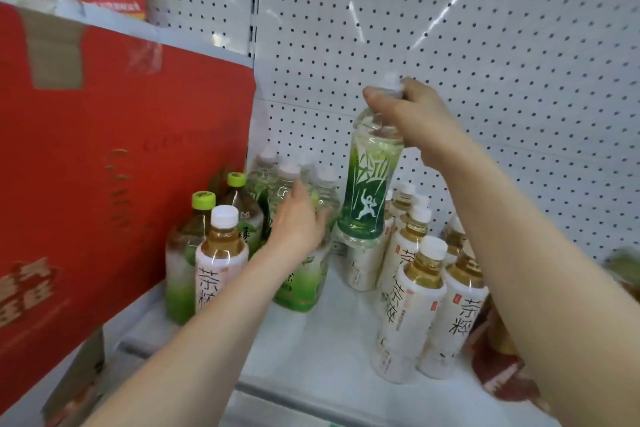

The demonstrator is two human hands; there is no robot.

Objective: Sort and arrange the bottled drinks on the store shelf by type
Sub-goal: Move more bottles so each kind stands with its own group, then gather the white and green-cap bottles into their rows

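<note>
Far left, beside the shelf [311, 350]: large red carton [104, 149]. On right of shelf: upright white-labelled tea bottles [408, 315]. On left, near carton: green-capped bottles [204, 204]. Above shelf, between both groups: green-labelled bottle [367, 191], slightly tilted, gripped at neck by right hand [412, 114]. Just left of it: left hand [298, 222], fingers straight, touching clear bottles [325, 184] at rear.
</note>
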